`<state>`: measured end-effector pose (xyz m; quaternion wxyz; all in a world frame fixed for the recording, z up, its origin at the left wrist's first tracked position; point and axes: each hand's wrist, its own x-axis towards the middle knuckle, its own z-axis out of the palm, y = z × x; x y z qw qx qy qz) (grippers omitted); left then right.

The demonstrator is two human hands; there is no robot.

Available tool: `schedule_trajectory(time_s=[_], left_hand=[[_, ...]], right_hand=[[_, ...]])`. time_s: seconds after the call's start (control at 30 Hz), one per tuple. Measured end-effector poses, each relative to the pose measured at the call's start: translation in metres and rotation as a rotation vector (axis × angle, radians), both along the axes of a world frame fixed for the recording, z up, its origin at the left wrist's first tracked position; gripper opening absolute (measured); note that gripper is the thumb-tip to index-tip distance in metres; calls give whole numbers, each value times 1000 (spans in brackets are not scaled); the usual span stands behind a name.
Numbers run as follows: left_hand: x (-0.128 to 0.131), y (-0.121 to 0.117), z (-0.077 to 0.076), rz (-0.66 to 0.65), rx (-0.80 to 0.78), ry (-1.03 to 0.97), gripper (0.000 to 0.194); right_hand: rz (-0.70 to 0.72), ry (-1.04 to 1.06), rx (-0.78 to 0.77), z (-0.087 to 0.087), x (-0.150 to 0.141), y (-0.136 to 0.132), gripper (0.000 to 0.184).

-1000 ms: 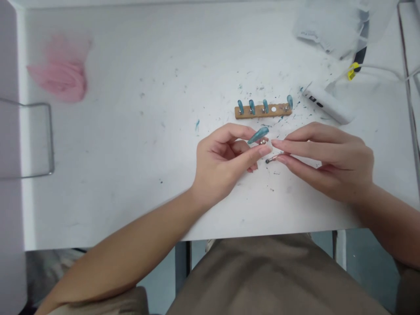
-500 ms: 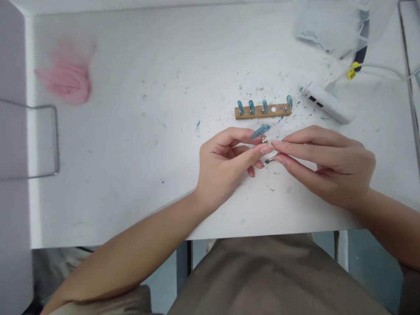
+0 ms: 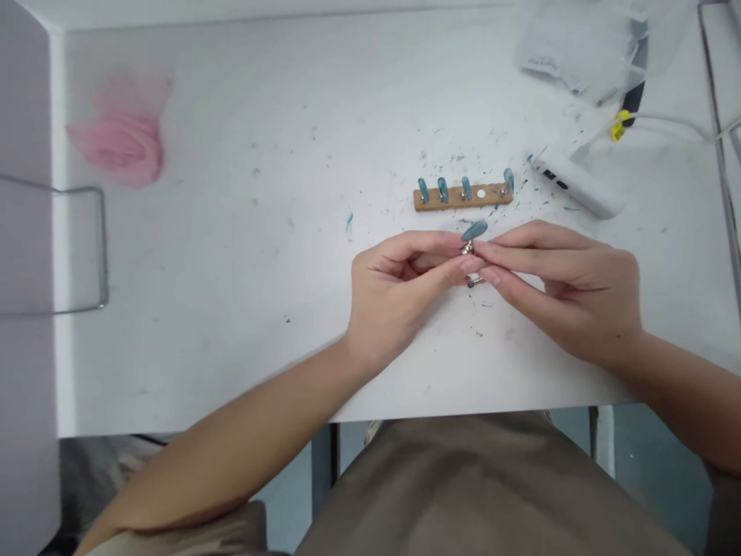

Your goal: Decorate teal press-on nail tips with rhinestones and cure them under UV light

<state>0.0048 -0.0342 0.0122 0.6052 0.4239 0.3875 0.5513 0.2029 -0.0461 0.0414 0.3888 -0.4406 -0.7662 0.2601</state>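
My left hand [image 3: 399, 289] is closed, with thumb and forefinger pinching a small silver nail stand [image 3: 468, 248]. A long blue marbled false nail [image 3: 475, 230] sits tilted on top of the stand. My right hand [image 3: 570, 286] is closed beside it, its fingertips against the left fingertips; what they pinch is hidden. Just under the right thumb shows a small metal pin [image 3: 475, 282] with a dark end; I cannot tell whether it is held. Beyond both hands lies a wooden strip [image 3: 455, 199] carrying several blue false nails [image 3: 443, 189] on metal stands, with a white dot between two of them.
A white device [image 3: 579, 185] with dark buttons lies to the right, a cable [image 3: 665, 116] with a yellow tag [image 3: 620, 125] beside it. Clear plastic packets [image 3: 579, 54] are at the back right. A crumpled pink cloth [image 3: 124, 143] lies far left. Blue flecks dot the white table [image 3: 231, 255].
The blue nail on its stand has shifted right and turned slightly. My right hand has moved a little left, its fingers closing in on the left fingertips.
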Motion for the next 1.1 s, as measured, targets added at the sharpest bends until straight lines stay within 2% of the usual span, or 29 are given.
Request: schedule_trajectory(time_s=[0.13,0.4,0.57,0.63,0.77,0.83,0.97,1.07,1.1], left_hand=[[-4,-6,2,-60,43,78,19],[-9,-8,0,-238,307,193,47],[-15,-6,2,-357,316,190,53],[-19,-3,5,-308,339,251,53],[-33,17,4,-1,484,454,51],[-44,35,-3,92,527,544,56],[-62,67,-22,38,359,705,76],[-66,77,-31,-35,317,778,91],[-65,77,-32,-32,333,780,88]], right_hand=[[-42,79,-13,1,0,3,22],[-223,173,-56,-3,1,3,6],[-193,235,-109,-1,6,4,13],[-168,292,-135,1,9,6,12],[-246,310,-148,-1,14,9,11],[-300,305,-137,-5,18,10,12],[-303,303,-88,-10,23,13,16],[-272,307,-74,-7,24,14,21],[-259,313,-81,-5,24,14,22]])
